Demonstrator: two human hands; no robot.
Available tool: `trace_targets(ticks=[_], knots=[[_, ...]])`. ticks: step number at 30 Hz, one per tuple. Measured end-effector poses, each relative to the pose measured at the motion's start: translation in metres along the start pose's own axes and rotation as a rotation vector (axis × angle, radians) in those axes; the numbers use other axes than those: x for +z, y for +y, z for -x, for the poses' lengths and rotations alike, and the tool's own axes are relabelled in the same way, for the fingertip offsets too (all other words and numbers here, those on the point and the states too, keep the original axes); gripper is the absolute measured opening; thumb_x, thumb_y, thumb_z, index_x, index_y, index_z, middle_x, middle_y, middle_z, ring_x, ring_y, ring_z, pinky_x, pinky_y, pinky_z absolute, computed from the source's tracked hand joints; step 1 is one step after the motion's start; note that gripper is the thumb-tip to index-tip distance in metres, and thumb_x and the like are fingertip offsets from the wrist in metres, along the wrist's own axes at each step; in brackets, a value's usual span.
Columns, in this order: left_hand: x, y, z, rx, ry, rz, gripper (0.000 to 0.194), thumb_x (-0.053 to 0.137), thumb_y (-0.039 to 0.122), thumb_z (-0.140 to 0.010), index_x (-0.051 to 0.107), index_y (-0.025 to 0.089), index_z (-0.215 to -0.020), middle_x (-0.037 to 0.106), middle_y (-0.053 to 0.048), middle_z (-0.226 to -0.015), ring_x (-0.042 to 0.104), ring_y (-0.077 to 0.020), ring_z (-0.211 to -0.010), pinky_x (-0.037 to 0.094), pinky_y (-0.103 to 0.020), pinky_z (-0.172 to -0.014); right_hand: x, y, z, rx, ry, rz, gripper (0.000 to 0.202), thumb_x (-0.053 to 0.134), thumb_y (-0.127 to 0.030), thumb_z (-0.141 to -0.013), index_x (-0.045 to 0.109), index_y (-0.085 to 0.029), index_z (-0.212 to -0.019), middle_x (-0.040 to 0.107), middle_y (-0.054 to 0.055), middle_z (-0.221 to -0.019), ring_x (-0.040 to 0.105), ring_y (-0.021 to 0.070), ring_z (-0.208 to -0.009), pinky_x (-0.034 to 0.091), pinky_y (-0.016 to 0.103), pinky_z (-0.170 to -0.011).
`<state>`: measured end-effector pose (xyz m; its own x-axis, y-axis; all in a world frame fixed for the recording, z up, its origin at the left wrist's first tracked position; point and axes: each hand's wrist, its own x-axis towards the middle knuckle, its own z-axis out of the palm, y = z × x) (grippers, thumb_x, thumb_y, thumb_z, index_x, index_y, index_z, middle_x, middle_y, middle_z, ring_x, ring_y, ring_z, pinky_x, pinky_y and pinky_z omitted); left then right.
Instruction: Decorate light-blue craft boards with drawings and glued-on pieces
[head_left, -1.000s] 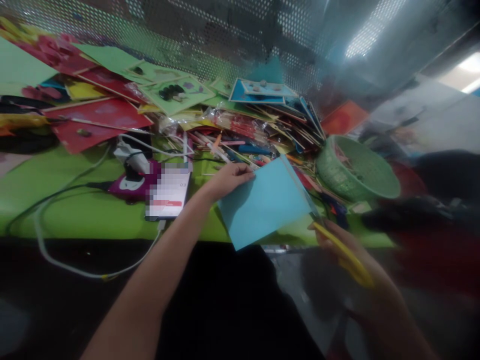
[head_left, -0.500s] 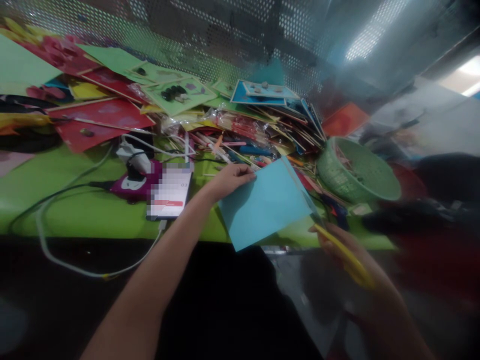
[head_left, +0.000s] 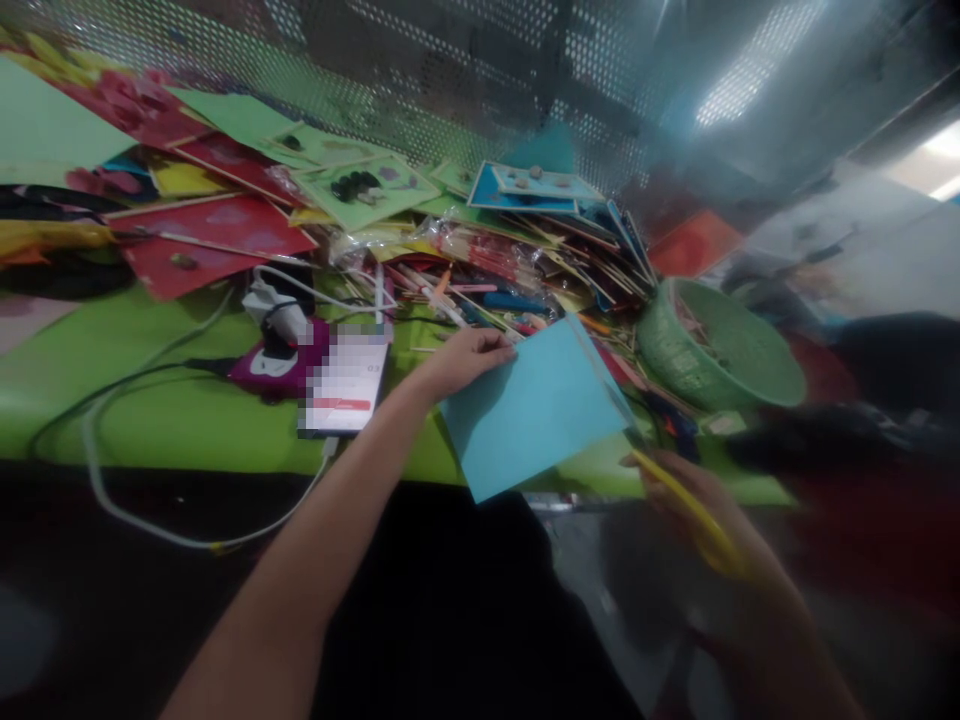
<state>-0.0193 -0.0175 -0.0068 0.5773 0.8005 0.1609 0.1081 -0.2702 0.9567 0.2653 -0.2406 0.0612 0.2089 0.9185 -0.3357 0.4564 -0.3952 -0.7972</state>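
Note:
A sheet of light-blue paper (head_left: 540,415) is held over the front edge of the green table (head_left: 165,430). My left hand (head_left: 472,358) pinches its upper left edge, fingers closed on it. At the sheet's right edge are yellow-handled scissors (head_left: 697,515), their blades along the paper's side. My right hand (head_left: 675,485) is wrapped round the handles, slightly blurred. A narrow strip lies along the right edge of the sheet by the blades; whether it is fully cut from the sheet I cannot tell.
A phone (head_left: 349,385) with a white cable lies beside a purple power strip (head_left: 274,365). Behind are coloured cards (head_left: 367,190), sticks and plastic wrap in a heap. A green basket (head_left: 720,345) stands at right, near a dark blurred shape (head_left: 892,370).
The whole view has shifted slightly to the right. My hands, the blue paper and the scissors keep nearly the same places relative to one another.

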Motion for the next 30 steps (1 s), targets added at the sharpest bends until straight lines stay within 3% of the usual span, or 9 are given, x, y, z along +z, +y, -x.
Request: trace_targets(ticks=[8, 14, 17, 24, 30], knots=[[0.0, -0.001, 0.0, 0.001, 0.007, -0.003, 0.029, 0.061, 0.042, -0.092, 0.06, 0.017, -0.077, 0.051, 0.001, -0.072, 0.045, -0.0121, -0.067, 0.033, -0.028, -0.065, 0.006, -0.005, 0.001, 0.03, 0.015, -0.036, 0.06, 0.077, -0.065, -0.073, 0.07, -0.017, -0.109, 0.037, -0.008, -0.058, 0.033, 0.0079, -0.046, 0.024, 0.023, -0.041], [0.0, -0.003, 0.0, 0.008, -0.008, 0.002, 0.029, 0.061, 0.043, -0.092, 0.061, 0.017, -0.078, 0.053, 0.0, -0.073, 0.046, -0.0125, -0.067, 0.034, -0.028, -0.064, 0.006, 0.001, 0.0, 0.053, 0.034, -0.081, 0.064, 0.081, -0.066, -0.07, 0.069, -0.017, -0.108, 0.042, -0.007, -0.061, 0.033, 0.0069, -0.046, 0.024, 0.023, -0.04], [0.0, -0.003, -0.001, 0.008, -0.004, 0.001, 0.029, 0.061, 0.042, -0.092, 0.06, 0.017, -0.077, 0.052, 0.001, -0.07, 0.046, -0.0123, -0.065, 0.033, -0.028, -0.063, 0.005, 0.004, 0.0, 0.037, 0.023, -0.083, 0.063, 0.078, -0.067, -0.074, 0.068, -0.017, -0.112, 0.045, -0.006, -0.063, 0.034, 0.0072, -0.048, 0.025, 0.022, -0.041], [0.001, -0.003, -0.001, 0.004, -0.026, 0.018, 0.033, 0.062, 0.046, -0.09, 0.059, 0.017, -0.073, 0.051, 0.001, -0.069, 0.045, -0.0123, -0.065, 0.033, -0.027, -0.063, -0.007, 0.02, -0.01, -0.07, -0.081, 0.002, 0.059, 0.073, -0.065, -0.081, 0.067, -0.019, -0.117, 0.049, -0.004, -0.066, 0.041, 0.0104, -0.051, 0.034, 0.024, -0.044], [0.001, 0.002, 0.001, -0.021, -0.115, 0.023, 0.03, 0.063, 0.044, -0.088, 0.061, 0.016, -0.078, 0.056, 0.0, -0.074, 0.049, -0.0134, -0.07, 0.037, -0.028, -0.067, -0.006, 0.024, -0.013, -0.082, -0.037, 0.042, 0.054, 0.076, -0.061, -0.079, 0.07, -0.023, -0.116, 0.06, 0.002, -0.074, 0.052, 0.0155, -0.059, 0.043, 0.025, -0.048]])
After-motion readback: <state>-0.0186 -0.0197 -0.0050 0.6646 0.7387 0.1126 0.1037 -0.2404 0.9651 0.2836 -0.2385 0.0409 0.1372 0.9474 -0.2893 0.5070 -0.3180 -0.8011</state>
